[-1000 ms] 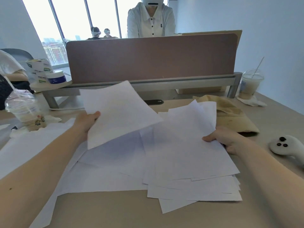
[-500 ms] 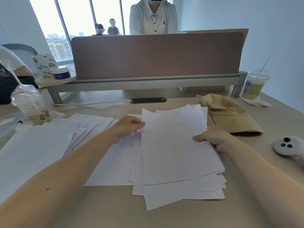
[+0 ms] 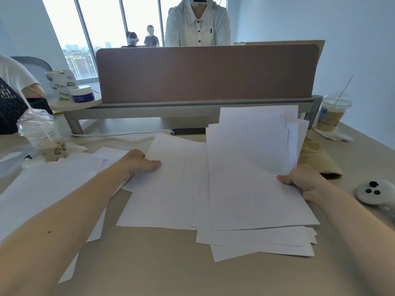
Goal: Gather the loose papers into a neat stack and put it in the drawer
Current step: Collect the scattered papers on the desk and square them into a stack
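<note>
The right hand grips a tilted bunch of papers while the left hand presses flat on loose sheets

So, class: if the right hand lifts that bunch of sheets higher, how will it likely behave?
Probably floppy: the bunch of sheets, pinched by the right hand at one edge, already fans apart at its far corners. Likely light too. Loose sheets may slip out, since the edges are uneven.

Right hand lifts papers; left hand presses sheets.
</note>
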{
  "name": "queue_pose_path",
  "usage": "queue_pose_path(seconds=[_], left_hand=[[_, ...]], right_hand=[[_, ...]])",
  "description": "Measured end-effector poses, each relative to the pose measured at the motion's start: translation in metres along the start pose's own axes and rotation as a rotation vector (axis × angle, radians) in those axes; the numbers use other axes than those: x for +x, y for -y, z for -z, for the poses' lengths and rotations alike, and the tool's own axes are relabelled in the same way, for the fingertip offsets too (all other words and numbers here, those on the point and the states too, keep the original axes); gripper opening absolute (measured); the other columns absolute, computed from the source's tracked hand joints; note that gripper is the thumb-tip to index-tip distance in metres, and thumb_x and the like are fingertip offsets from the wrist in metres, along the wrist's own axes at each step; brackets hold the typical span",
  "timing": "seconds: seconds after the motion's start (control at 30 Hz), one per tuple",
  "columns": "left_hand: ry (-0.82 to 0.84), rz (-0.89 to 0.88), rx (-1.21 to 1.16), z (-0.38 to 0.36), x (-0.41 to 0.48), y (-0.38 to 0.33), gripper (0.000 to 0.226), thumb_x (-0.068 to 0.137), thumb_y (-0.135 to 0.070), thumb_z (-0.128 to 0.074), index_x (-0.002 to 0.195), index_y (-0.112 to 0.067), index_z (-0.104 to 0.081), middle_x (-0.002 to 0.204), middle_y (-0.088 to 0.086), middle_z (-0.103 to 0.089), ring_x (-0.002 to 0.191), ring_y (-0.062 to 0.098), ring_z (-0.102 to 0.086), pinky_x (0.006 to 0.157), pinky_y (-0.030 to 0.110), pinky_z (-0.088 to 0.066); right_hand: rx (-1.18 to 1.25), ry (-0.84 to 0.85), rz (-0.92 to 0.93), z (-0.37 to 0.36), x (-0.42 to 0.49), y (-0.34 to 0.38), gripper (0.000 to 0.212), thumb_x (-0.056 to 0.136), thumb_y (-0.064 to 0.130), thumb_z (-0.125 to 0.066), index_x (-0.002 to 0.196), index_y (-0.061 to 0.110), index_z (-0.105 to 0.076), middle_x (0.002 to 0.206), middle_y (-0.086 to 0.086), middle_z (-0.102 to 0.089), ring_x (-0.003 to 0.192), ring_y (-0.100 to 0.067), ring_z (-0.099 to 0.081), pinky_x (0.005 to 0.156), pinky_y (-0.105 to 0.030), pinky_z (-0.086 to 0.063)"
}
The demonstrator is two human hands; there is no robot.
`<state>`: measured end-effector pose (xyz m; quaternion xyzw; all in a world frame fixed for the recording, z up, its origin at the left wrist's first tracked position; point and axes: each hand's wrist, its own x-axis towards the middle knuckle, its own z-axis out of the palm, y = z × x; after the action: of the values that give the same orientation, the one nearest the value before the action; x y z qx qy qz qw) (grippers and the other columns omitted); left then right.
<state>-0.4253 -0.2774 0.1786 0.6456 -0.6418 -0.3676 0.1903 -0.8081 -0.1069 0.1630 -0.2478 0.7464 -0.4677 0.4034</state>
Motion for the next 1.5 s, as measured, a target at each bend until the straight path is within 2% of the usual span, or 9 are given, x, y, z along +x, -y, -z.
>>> queue_pose_path(seconds=[0.13, 0.27, 0.47, 0.7, 0.9, 1.07, 1.23, 1.37, 1.5], left_hand=[[0.110, 0.013, 0.048, 0.000, 0.006, 0.000, 0.060, 0.058, -0.044, -0.089, 0.099, -0.004, -0.070, 0.097, 0.012, -0.074, 0.086, 0.030, -0.072, 0.082, 0.043, -0.059], [0.197, -0.015, -0.088, -0.002, 0.003, -0.005, 0.024, 0.083, -0.018, -0.078, 0.101, -0.003, -0.072, 0.099, 0.016, -0.076, 0.079, 0.028, -0.073, 0.077, 0.038, -0.059], [0.360, 0.019, -0.245, 0.007, -0.005, -0.001, 0.026, 0.090, -0.017, -0.070, 0.112, -0.003, -0.067, 0.099, 0.012, -0.077, 0.078, 0.024, -0.074, 0.070, 0.031, -0.059], [-0.404, -0.045, -0.058, 0.033, -0.004, -0.010, 0.021, 0.092, -0.016, -0.061, 0.106, -0.001, -0.062, 0.108, 0.017, -0.063, 0.088, 0.029, -0.054, 0.075, 0.034, -0.040], [-0.813, -0.607, 0.090, 0.034, -0.037, -0.036, 0.023, 0.098, -0.020, -0.051, 0.085, -0.003, -0.058, 0.076, 0.010, -0.058, 0.069, 0.030, -0.051, 0.063, 0.033, -0.039], [-0.539, -1.042, 0.392, -0.032, -0.070, -0.035, 0.007, 0.093, -0.023, -0.049, 0.097, -0.019, -0.053, 0.078, 0.012, -0.072, 0.065, 0.041, -0.064, 0.055, 0.038, -0.049], [-0.087, -1.011, 0.771, -0.086, -0.097, -0.033, 0.019, 0.099, -0.026, -0.041, 0.108, -0.014, -0.052, 0.102, 0.011, -0.068, 0.093, 0.036, -0.060, 0.078, 0.044, -0.046], [0.088, -1.029, 0.863, -0.097, -0.110, -0.027, 0.028, 0.099, -0.042, -0.044, 0.104, -0.016, -0.052, 0.099, 0.007, -0.065, 0.096, 0.032, -0.057, 0.080, 0.042, -0.044], [0.224, -0.915, 0.598, -0.085, -0.108, -0.016, 0.060, 0.079, -0.076, -0.038, 0.109, -0.029, -0.059, 0.115, -0.010, -0.066, 0.106, 0.016, -0.058, 0.094, 0.033, -0.043]], right_hand=[[-0.012, -0.026, -0.001, 0.004, 0.001, -0.003, 0.029, 0.084, -0.009, -0.067, 0.111, -0.006, -0.060, 0.110, -0.026, -0.066, 0.103, -0.044, -0.063, 0.093, -0.055, -0.051], [0.004, -0.037, -0.010, 0.006, 0.005, -0.006, 0.022, 0.084, -0.007, -0.068, 0.105, -0.002, -0.063, 0.108, -0.025, -0.068, 0.102, -0.043, -0.064, 0.095, -0.057, -0.050], [0.013, -0.040, -0.004, 0.000, 0.003, -0.006, 0.021, 0.086, -0.008, -0.064, 0.107, -0.003, -0.063, 0.106, -0.023, -0.068, 0.099, -0.041, -0.064, 0.094, -0.053, -0.051], [-0.044, -0.025, -0.024, -0.003, -0.010, -0.006, 0.020, 0.087, -0.013, -0.060, 0.106, -0.007, -0.060, 0.108, -0.028, -0.066, 0.101, -0.045, -0.063, 0.091, -0.053, -0.052], [-0.044, 0.006, -0.008, -0.018, -0.020, -0.001, 0.025, 0.084, -0.013, -0.058, 0.110, -0.011, -0.059, 0.109, -0.030, -0.064, 0.096, -0.045, -0.062, 0.084, -0.048, -0.053], [0.080, 0.138, 0.018, -0.045, -0.037, 0.006, 0.019, 0.088, -0.011, -0.050, 0.099, -0.001, -0.061, 0.092, -0.020, -0.066, 0.082, -0.037, -0.064, 0.076, -0.044, -0.054], [0.293, 0.232, 0.019, -0.060, -0.043, 0.011, 0.014, 0.092, 0.015, -0.052, 0.088, 0.010, -0.064, 0.075, -0.010, -0.066, 0.067, -0.029, -0.063, 0.064, -0.034, -0.050], [0.340, 0.250, -0.020, -0.059, -0.040, 0.016, 0.044, 0.094, 0.053, -0.053, 0.101, 0.013, -0.070, 0.091, -0.013, -0.074, 0.087, -0.031, -0.067, 0.071, -0.037, -0.051], [0.021, 0.206, -0.029, -0.061, -0.028, 0.006, 0.029, 0.088, 0.010, -0.071, 0.113, -0.003, -0.064, 0.095, -0.018, -0.071, 0.084, -0.033, -0.068, 0.073, -0.042, -0.055]])
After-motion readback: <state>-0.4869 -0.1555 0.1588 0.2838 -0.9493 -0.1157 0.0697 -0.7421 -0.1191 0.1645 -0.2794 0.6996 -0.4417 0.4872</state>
